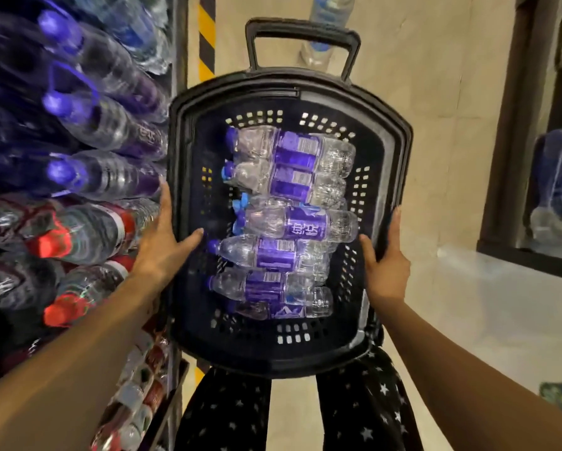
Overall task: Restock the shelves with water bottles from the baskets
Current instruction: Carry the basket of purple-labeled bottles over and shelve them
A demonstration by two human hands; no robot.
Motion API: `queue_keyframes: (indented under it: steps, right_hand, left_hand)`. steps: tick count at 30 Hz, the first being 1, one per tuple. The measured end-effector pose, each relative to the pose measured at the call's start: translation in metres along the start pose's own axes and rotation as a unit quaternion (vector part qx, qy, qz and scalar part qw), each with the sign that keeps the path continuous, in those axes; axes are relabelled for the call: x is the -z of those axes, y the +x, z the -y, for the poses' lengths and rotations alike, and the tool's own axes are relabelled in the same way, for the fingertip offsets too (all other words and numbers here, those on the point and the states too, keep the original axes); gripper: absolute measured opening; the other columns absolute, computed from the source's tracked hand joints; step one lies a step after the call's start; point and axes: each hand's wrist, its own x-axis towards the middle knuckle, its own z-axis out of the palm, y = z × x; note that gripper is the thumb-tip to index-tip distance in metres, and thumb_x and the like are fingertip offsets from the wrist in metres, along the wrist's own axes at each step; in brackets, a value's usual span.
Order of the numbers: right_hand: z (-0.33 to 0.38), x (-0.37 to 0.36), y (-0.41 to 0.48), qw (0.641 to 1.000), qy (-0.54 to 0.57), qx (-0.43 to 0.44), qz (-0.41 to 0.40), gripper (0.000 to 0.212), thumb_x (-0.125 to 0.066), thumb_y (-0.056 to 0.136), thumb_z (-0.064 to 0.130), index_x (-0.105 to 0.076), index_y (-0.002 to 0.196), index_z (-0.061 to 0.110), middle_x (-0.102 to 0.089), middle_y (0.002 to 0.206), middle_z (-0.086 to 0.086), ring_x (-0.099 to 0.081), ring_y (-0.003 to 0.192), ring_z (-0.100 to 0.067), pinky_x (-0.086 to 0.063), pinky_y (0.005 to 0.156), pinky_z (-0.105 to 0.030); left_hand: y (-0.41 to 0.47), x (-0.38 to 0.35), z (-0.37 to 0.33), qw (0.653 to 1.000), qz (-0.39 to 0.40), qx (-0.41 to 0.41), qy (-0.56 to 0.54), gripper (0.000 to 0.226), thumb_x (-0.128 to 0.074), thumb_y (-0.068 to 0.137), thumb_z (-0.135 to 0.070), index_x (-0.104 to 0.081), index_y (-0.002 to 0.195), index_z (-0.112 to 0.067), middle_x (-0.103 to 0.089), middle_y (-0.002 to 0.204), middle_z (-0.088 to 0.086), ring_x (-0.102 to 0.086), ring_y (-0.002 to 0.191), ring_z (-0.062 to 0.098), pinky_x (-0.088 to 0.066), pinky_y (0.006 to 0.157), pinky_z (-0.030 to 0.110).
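A black plastic basket [393, 148] with a raised pull handle is held up in front of me. Several clear water bottles with purple labels and blue caps [292, 222] lie on their sides inside it. My left hand [164, 245] grips the basket's left rim, thumb inside the rim. My right hand [387, 258] grips the right rim, thumb inside and fingers round the outside. To the left stands the shelf [178, 43], filled with blue-capped bottles [87, 122] in the upper rows and red-capped bottles [78, 236] lower down.
My legs in star-printed trousers [364, 405] are below the basket. Two loose bottles [322, 30] lie on the beige floor beyond the basket. A yellow-black striped post [207, 34] stands by the shelf. A dark-framed case with wrapped bottle packs [556, 190] is at the right.
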Motion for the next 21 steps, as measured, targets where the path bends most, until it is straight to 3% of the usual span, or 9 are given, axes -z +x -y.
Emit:
queue_keyframes:
  steps: [3, 5, 8, 10, 15, 17, 21]
  right_hand:
    - [0.002, -0.001, 0.001, 1.000, 0.012, -0.014, -0.010, 0.075, -0.059, 0.094, 0.035, -0.010, 0.150, 0.042, -0.066, 0.103, -0.030, -0.065, 0.089, -0.042, -0.050, 0.079, -0.047]
    - [0.003, 0.001, 0.000, 1.000, 0.022, -0.014, -0.005, 0.077, -0.061, 0.094, 0.031, -0.012, 0.151, 0.041, -0.067, 0.108, -0.027, -0.065, 0.095, -0.039, -0.049, 0.084, -0.042]
    - [0.004, 0.003, 0.000, 0.998, 0.054, -0.023, 0.015, 0.079, -0.062, 0.094, 0.022, -0.012, 0.152, 0.041, -0.064, 0.109, -0.001, -0.062, 0.099, -0.020, -0.042, 0.087, -0.016]
    - [0.007, 0.005, 0.000, 0.997, 0.069, -0.030, 0.028, 0.080, -0.061, 0.094, 0.017, -0.011, 0.151, 0.041, -0.056, 0.108, 0.005, -0.058, 0.103, -0.014, -0.034, 0.086, -0.009]
    - [0.009, 0.014, -0.001, 0.994, 0.083, -0.016, 0.075, 0.089, -0.062, 0.091, 0.004, -0.007, 0.152, 0.040, -0.051, 0.126, 0.012, -0.053, 0.117, -0.015, -0.034, 0.093, -0.015]
    - [0.009, 0.018, 0.000, 0.992, 0.084, -0.013, 0.098, 0.093, -0.062, 0.089, 0.000, -0.006, 0.152, 0.040, -0.042, 0.128, 0.021, -0.048, 0.116, -0.008, -0.035, 0.095, -0.013]
    - [0.009, 0.029, 0.002, 0.989, 0.077, -0.013, 0.125, 0.095, -0.061, 0.089, -0.005, -0.006, 0.152, 0.039, -0.040, 0.126, 0.018, -0.044, 0.109, -0.005, -0.035, 0.082, 0.001]
  left_hand:
    - [-0.003, -0.002, -0.004, 0.999, -0.011, 0.006, -0.048, 0.102, -0.065, 0.091, -0.022, 0.017, 0.145, -0.052, -0.040, 0.150, 0.013, -0.049, 0.125, 0.033, -0.036, 0.103, 0.036]
    - [-0.005, -0.003, -0.007, 0.998, -0.024, 0.008, -0.052, 0.100, -0.064, 0.091, -0.020, 0.013, 0.145, -0.054, -0.051, 0.140, 0.017, -0.057, 0.105, 0.029, -0.039, 0.090, 0.030]
    - [-0.006, -0.004, -0.004, 0.998, -0.040, -0.010, -0.039, 0.100, -0.066, 0.089, -0.018, 0.009, 0.144, -0.056, -0.065, 0.109, 0.017, -0.059, 0.076, 0.023, -0.041, 0.080, 0.028]
    - [-0.005, -0.004, -0.002, 0.999, -0.037, -0.004, -0.029, 0.100, -0.066, 0.089, -0.018, 0.008, 0.145, -0.055, -0.061, 0.090, 0.012, -0.049, 0.061, 0.012, -0.040, 0.075, 0.028]
    - [-0.010, -0.002, -0.010, 0.999, -0.026, 0.015, -0.021, 0.101, -0.063, 0.091, -0.014, 0.012, 0.144, -0.056, -0.053, 0.070, 0.017, -0.050, 0.054, 0.025, -0.036, 0.051, 0.024]
    - [-0.012, -0.002, -0.011, 0.999, -0.027, 0.015, -0.020, 0.102, -0.063, 0.091, -0.012, 0.012, 0.143, -0.056, -0.048, 0.065, 0.013, -0.049, 0.053, 0.025, -0.037, 0.052, 0.027]
    - [-0.025, 0.001, -0.017, 1.000, -0.024, 0.015, -0.013, 0.101, -0.064, 0.091, -0.013, 0.012, 0.145, -0.053, -0.030, 0.069, -0.003, -0.052, 0.064, 0.027, -0.048, 0.074, 0.038]
